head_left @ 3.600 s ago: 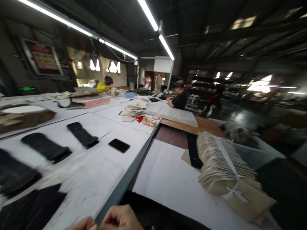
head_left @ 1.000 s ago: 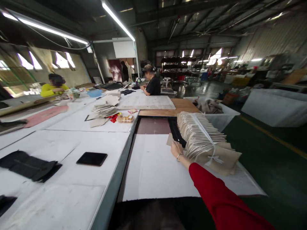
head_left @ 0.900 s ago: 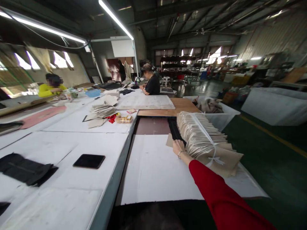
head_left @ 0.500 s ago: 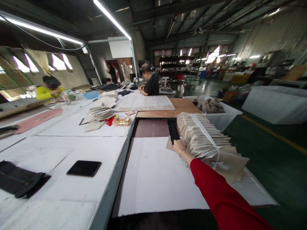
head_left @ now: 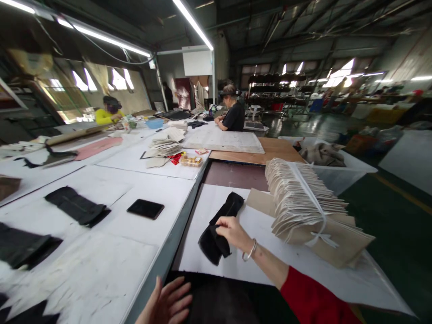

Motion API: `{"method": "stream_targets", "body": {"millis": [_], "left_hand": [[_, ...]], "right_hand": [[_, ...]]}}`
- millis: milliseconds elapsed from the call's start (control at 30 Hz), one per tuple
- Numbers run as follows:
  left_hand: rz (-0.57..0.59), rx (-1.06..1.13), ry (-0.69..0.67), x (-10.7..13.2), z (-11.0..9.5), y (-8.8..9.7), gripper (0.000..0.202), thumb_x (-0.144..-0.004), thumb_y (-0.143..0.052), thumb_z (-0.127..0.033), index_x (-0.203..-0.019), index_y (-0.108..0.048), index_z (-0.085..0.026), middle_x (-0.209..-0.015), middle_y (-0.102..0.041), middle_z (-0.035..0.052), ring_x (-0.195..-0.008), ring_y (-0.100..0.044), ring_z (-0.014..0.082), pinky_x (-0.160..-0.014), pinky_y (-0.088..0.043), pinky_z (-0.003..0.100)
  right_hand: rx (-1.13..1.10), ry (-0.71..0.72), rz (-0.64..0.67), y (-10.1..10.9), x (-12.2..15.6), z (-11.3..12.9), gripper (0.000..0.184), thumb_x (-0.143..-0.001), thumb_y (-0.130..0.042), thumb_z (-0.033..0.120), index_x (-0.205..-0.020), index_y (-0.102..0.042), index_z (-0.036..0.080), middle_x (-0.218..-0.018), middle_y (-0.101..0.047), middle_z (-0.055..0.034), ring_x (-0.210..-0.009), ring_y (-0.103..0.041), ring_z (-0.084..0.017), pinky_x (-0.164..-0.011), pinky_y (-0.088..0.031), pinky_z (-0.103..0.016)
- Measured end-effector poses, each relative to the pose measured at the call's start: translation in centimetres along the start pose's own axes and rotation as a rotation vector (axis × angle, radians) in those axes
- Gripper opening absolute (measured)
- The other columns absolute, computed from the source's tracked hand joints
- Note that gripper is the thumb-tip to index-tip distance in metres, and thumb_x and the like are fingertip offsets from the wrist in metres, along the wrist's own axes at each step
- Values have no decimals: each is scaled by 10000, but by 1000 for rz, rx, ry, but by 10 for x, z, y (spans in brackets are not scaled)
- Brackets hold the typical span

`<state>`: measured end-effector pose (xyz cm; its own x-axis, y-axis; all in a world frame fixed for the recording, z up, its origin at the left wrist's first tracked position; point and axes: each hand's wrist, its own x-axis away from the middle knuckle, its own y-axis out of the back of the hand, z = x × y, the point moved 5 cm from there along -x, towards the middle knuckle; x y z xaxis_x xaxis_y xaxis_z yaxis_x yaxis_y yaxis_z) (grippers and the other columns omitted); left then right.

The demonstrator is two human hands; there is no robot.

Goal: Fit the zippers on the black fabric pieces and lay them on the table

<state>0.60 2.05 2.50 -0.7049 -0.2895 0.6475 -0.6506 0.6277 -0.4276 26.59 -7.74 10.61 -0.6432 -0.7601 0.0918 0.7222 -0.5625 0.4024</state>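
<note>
My right hand (head_left: 233, 231) is closed on a black fabric piece (head_left: 232, 204), gripping it partway along its length. The piece is bent, and its near part hangs over or rests by the white sheet (head_left: 256, 261); I cannot tell which. At the bottom, my left hand (head_left: 168, 299) is open, fingers spread, with nothing in it, beside the table edge. A thick bundle of beige pieces (head_left: 300, 202) lies right of my right hand, tied with a white strip (head_left: 308, 189). One loose beige piece (head_left: 259, 201) sticks out at its left side.
On the left table lie a phone (head_left: 146, 209), a black fabric piece (head_left: 76, 204) and another dark piece (head_left: 27, 245). Farther off are a beige stack (head_left: 165, 146) and a clear food box (head_left: 191, 160). A white bin (head_left: 354, 168) stands right. Two people sit at the far tables.
My right hand has drawn the black fabric piece from beside the bundle toward me and leftward. My left hand has come into view. The view has turned left.
</note>
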Motion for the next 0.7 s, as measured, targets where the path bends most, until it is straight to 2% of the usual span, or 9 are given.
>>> {"method": "stream_targets", "body": {"millis": [100, 167, 300, 367, 400, 500, 533, 600, 700], "left_hand": [[217, -7, 72, -15, -5, -22, 743, -734, -566, -792, -1058, -689, -135, -906, -754, 131, -786, -729, 275, -685, -569, 358], [271, -114, 52, -22, -12, -27, 654, -792, -552, -736, -956, -716, -125, -724, -729, 96, -672, -710, 249, -610, -541, 318], [271, -215, -21, -24, -19, -24, 317, -588, -869, -240, -852, -744, -117, -654, -720, 54, -700, -699, 255, -667, -524, 301], [266, -257, -69, -16, -22, -20, 385, -510, -843, -77, -881, -751, -121, -656, -723, 29, -699, -691, 250, -679, -519, 299], [264, -275, -89, -9, -24, -17, 396, -521, -822, -64, -906, -753, -124, -670, -727, 25, -699, -688, 250, -679, -520, 304], [261, -307, -138, 25, -31, -13, 383, -605, -775, -101, -985, -749, -136, -763, -751, 33, -758, -691, 259, -731, -530, 328], [261, -314, -152, 40, -34, -12, 385, -634, -759, -117, -1017, -743, -143, -807, -758, 36, -795, -694, 264, -765, -532, 336], [279, -367, -174, 71, -38, -13, 410, -687, -720, -142, -1096, -720, -159, -903, -765, 38, -879, -693, 274, -829, -532, 351], [320, -589, -200, 118, -41, -14, 437, -750, -638, -154, -1182, -687, -197, -1009, -762, 14, -977, -678, 271, -894, -531, 352]], "right_hand": [[-164, -24, 154, -60, 52, 11, 134, -724, -528, 152, -687, -657, 159, -572, -582, 40, -531, -487, -105, -489, -342, -210], [-228, -49, 250, -94, 83, 15, 140, -710, -525, 154, -691, -663, 159, -566, -572, 38, -521, -470, -102, -479, -331, -207], [-279, -72, 451, -138, 120, 21, 67, -657, -673, 175, -711, -711, 163, -590, -591, 36, -561, -504, -112, -545, -373, -225], [-333, -80, 446, -139, 123, 20, 143, -622, -757, 203, -759, -727, 176, -648, -624, 22, -627, -548, -142, -607, -415, -251], [-388, -98, 348, -132, 120, 16, 170, -615, -785, 225, -766, -722, 180, -673, -633, 13, -661, -559, -157, -637, -429, -264], [-622, -226, -146, -97, 106, -13, 263, -610, -831, 328, -763, -657, 204, -743, -634, 4, -745, -569, -180, -693, -446, -278], [-679, -273, -223, -90, 103, -23, 312, -621, -829, 379, -803, -633, 219, -798, -640, 4, -793, -580, -184, -706, -454, -275], [-772, -358, -222, -87, 96, -39, 402, -639, -812, 467, -890, -609, 229, -890, -658, -10, -852, -615, -201, -699, -482, -288], [-896, -448, -49, -102, 92, -43, 458, -625, -816, 529, -875, -625, 195, -829, -685, -35, -804, -670, -232, -679, -534, -348]]}}
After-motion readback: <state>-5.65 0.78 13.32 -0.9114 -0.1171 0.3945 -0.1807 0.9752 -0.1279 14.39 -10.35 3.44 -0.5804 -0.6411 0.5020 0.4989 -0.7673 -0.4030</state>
